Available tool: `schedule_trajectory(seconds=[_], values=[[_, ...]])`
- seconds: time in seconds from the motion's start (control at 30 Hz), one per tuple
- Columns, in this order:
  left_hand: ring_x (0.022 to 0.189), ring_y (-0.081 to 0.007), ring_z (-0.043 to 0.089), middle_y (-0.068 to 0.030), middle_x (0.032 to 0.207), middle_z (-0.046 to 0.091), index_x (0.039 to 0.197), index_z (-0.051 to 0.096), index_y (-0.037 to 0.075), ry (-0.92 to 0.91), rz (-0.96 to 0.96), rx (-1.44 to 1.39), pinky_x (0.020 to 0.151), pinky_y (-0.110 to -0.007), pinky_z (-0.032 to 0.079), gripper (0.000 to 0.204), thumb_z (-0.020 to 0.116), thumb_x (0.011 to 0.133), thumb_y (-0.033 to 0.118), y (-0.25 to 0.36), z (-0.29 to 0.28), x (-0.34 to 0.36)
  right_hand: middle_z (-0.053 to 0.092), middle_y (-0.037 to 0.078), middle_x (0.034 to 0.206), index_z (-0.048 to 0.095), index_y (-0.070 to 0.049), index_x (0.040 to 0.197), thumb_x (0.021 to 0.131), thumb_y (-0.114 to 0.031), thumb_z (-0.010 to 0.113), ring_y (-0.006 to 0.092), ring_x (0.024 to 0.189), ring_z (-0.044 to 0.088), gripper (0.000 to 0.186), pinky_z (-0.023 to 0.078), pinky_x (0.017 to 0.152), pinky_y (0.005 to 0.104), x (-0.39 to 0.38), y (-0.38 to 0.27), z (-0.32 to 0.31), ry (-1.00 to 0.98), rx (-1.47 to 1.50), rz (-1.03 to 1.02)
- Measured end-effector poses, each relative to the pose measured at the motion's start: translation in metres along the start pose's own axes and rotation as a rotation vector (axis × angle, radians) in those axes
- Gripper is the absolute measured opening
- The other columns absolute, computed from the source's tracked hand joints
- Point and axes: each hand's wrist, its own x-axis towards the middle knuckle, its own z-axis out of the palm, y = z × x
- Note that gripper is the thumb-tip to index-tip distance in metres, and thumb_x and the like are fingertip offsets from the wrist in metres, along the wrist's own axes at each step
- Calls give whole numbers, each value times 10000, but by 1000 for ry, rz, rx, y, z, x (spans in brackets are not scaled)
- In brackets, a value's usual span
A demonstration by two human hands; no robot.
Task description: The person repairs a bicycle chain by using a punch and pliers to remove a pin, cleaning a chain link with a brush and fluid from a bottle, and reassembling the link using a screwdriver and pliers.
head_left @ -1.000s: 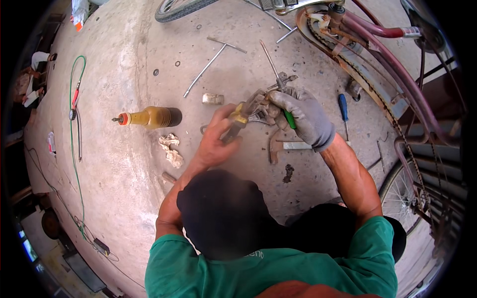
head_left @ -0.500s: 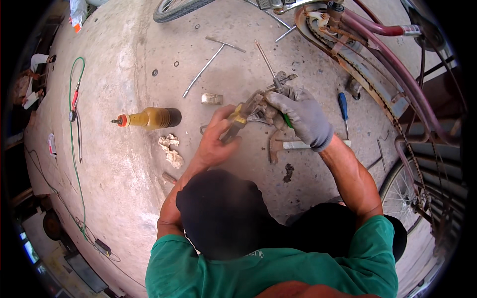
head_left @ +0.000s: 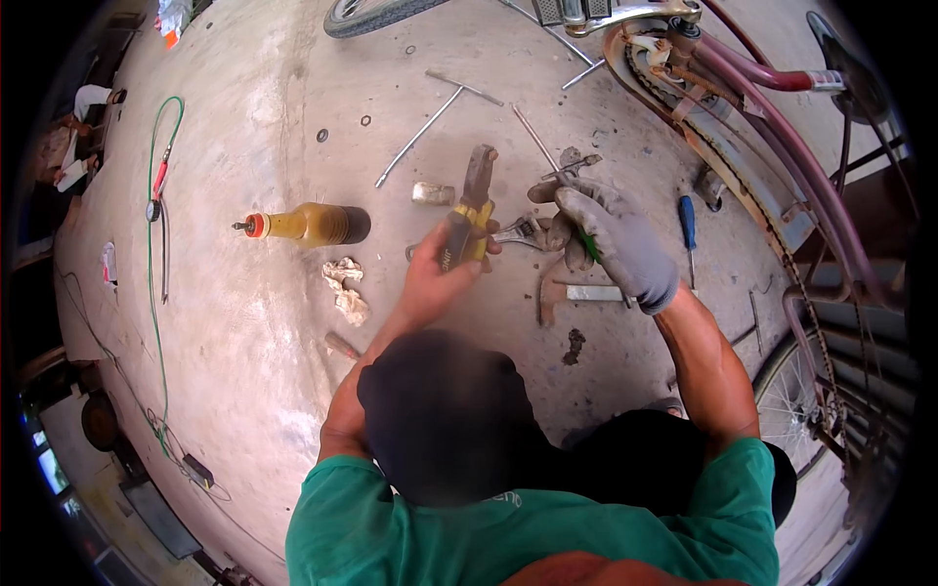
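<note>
My bare left hand (head_left: 445, 266) is closed around pliers (head_left: 477, 186) with black and yellow handles, their worn jaws pointing away from me. To its right, my right hand (head_left: 620, 239), in a grey glove with dirty fingertips, has its fingers curled round a narrow green thing (head_left: 590, 244), mostly hidden by the glove. An adjustable wrench (head_left: 518, 232) lies between the hands, its far end reaching under the gloved fingers. Just beyond that glove is a small dark metal part (head_left: 572, 168) near a thin rod (head_left: 534, 134). A hammer (head_left: 549, 293) lies below the glove.
An amber bottle (head_left: 318, 225) lies on its side at left, near crumpled rags (head_left: 347, 293). T-handle wrenches (head_left: 420, 132) and a blue screwdriver (head_left: 688, 223) rest on the concrete. A bicycle frame (head_left: 772, 156) with its chain fills the right; a green hose (head_left: 153, 244) runs far left.
The pliers have come away from the gloved hand and turned upright, no longer blurred. My hands are further apart, uncovering the adjustable wrench. The whole view has shifted slightly.
</note>
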Motion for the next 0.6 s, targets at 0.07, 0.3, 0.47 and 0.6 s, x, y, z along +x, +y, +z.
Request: schedule_trajectory(seconds=[0.07,0.3,0.47,0.6], values=[[1128,-215,637,-138,1363,580,1426,464,-23,16,-28,-85,904,-366,547,573,604,874,43,3,-1,1,722,49,894,639,20,1321,1051,-268,492,93,739,600,421,482,670,247,-2,10,-6,-41,-37,-80],[1085,-270,607,-182,1314,561,1496,386,-6,38,-62,-244,862,-394,518,752,708,847,197,3,-4,-2,734,38,976,530,0,1454,1024,-136,514,48,768,593,451,484,622,202,-15,-3,-4,-52,92,10],[1050,-252,599,-164,1286,569,1468,428,3,33,-53,-313,831,-381,509,731,733,841,223,-5,-4,-3,735,45,995,551,-10,1451,1027,-119,524,48,784,604,439,505,650,199,-18,-6,-6,-69,10,23],[1034,-241,596,-154,1271,571,1470,421,2,22,-41,-292,820,-373,503,735,731,841,223,-6,-4,-4,736,47,996,564,-15,1444,1028,-122,515,48,787,611,433,490,633,202,-19,-10,-2,-62,30,53]])
